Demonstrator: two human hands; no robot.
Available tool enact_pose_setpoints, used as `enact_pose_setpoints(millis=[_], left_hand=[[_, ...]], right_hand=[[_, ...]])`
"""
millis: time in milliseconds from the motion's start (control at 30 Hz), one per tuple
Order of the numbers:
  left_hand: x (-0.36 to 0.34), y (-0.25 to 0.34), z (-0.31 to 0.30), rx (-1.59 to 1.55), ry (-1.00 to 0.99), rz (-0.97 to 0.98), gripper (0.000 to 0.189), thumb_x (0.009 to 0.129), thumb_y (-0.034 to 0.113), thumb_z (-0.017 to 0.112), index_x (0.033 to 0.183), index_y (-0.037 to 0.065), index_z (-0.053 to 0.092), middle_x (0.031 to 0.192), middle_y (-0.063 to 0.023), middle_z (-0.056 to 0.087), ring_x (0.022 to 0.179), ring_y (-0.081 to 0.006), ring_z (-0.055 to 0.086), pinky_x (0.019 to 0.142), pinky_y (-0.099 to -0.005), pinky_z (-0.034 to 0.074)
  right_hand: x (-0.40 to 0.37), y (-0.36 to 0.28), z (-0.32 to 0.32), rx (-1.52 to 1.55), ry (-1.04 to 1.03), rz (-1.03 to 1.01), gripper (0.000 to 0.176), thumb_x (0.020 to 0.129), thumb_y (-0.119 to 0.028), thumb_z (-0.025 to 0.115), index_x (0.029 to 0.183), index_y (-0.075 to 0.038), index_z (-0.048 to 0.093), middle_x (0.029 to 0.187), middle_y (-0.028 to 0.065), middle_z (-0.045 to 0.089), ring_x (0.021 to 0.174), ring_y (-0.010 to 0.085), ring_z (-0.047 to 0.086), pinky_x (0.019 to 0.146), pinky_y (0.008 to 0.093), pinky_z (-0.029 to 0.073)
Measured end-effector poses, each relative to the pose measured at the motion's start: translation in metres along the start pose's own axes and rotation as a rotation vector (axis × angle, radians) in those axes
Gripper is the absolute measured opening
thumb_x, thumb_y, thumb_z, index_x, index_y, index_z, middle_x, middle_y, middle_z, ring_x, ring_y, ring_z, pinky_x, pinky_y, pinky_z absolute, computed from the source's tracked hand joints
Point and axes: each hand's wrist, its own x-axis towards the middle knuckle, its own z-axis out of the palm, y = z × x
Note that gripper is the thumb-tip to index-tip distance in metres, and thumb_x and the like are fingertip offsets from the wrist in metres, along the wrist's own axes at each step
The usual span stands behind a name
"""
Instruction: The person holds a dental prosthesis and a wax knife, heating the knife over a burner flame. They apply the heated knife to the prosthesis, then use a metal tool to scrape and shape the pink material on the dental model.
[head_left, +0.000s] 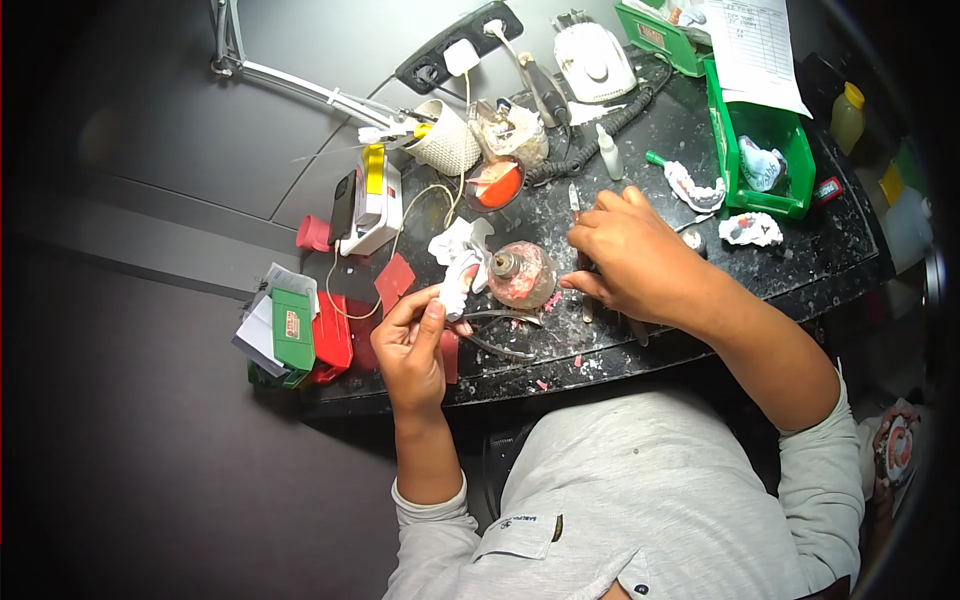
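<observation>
White piece is held low above speckled desk as tools are covered by second hand.
The white, dental-cast-like piece (454,300) is pinched by the left grip (408,345), thumb and fingers nearly closed on its lower end, beside the glass burner (523,277) and above the pliers (505,315) on the desk (828,238). The right grip (632,255) is curled, palm down, thumb and fingertips slightly apart, over a slim tool (574,197); whether anything is grasped cannot be told. Good handling, it is judged, calls for the piece to be supported near its edge without squeezing, the tool to be taken by its handle, and the burner to be given room from both sleeves.
</observation>
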Motion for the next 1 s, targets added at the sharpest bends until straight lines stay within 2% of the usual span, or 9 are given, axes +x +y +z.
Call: enact_pose_setpoints(millis=[67, 100, 167, 300, 600, 933, 1000], left_hand=[[-0.003, -0.006, -0.01, -0.283, -0.015, -0.072, 0.024, 0.1, 0.009, 0.058, 0.114, -0.01, 0.063, 0.093, -0.0148, 0.069, 0.073, -0.0184, 0.065, 0.069, -0.0305, 0.053], [-0.004, -0.007, -0.013, -0.282, -0.013, -0.069, 0.024, 0.1, 0.009, 0.058, 0.114, -0.01, 0.063, 0.093, -0.0148, 0.069, 0.073, -0.0184, 0.065, 0.069, -0.0305, 0.053], [-0.007, -0.01, -0.02, -0.537, 0.06, -0.232, 0.025, 0.101, 0.012, 0.055, 0.114, -0.008, 0.062, 0.095, -0.0162, 0.068, 0.075, -0.021, 0.064, 0.072, -0.0332, 0.052], [-0.012, -0.02, -0.032, -0.709, 0.049, -0.306, 0.026, 0.102, 0.015, 0.053, 0.117, -0.006, 0.059, 0.1, -0.0159, 0.066, 0.08, -0.0192, 0.061, 0.076, -0.0327, 0.049], [-0.011, -0.018, -0.033, -0.842, 0.026, -0.382, 0.035, 0.104, 0.017, 0.049, 0.125, -0.01, 0.053, 0.102, -0.0138, 0.062, 0.081, -0.0173, 0.057, 0.074, -0.0319, 0.048], [0.0, -0.027, -0.024, -0.816, 0.081, -0.386, 0.031, 0.102, 0.014, 0.051, 0.123, -0.009, 0.055, 0.103, -0.0158, 0.065, 0.079, -0.0191, 0.059, 0.073, -0.0331, 0.048], [0.004, -0.03, -0.021, -0.765, 0.052, -0.32, 0.028, 0.101, 0.012, 0.052, 0.12, -0.008, 0.057, 0.102, -0.0162, 0.066, 0.078, -0.0203, 0.059, 0.072, -0.0334, 0.048]], right_hand=[[0.0, 0.0, 0.0, -0.005, 0.003, 0.002, 0.028, 0.08, -0.028, 0.077, 0.088, -0.002, 0.07, 0.088, 0.0116, 0.068, 0.098, 0.0291, 0.059, 0.088, 0.0415, 0.041], [0.0, 0.0, 0.0, -0.005, 0.005, -0.001, 0.028, 0.08, -0.028, 0.077, 0.088, -0.002, 0.07, 0.088, 0.0116, 0.068, 0.098, 0.0291, 0.059, 0.088, 0.0415, 0.041], [0.0, 0.0, -0.001, -0.001, -0.019, 0.0, 0.031, 0.081, -0.03, 0.077, 0.09, -0.003, 0.067, 0.09, 0.0102, 0.065, 0.096, 0.0284, 0.055, 0.089, 0.04, 0.04], [0.0, -0.001, -0.001, -0.009, -0.025, -0.004, 0.03, 0.081, -0.03, 0.077, 0.089, -0.003, 0.067, 0.09, 0.01, 0.065, 0.095, 0.0285, 0.055, 0.088, 0.0403, 0.04], [0.002, -0.004, -0.005, -0.007, -0.037, 0.018, 0.028, 0.082, -0.028, 0.077, 0.088, -0.002, 0.07, 0.088, 0.0122, 0.068, 0.096, 0.0289, 0.059, 0.09, 0.0411, 0.04], [0.001, -0.004, -0.005, -0.006, -0.029, 0.015, 0.028, 0.082, -0.028, 0.077, 0.087, -0.002, 0.069, 0.088, 0.0126, 0.068, 0.097, 0.0291, 0.058, 0.09, 0.0413, 0.04], [0.001, -0.004, -0.005, -0.015, -0.027, 0.019, 0.028, 0.081, -0.028, 0.077, 0.087, -0.002, 0.069, 0.088, 0.0127, 0.068, 0.097, 0.0291, 0.058, 0.09, 0.0414, 0.04]])
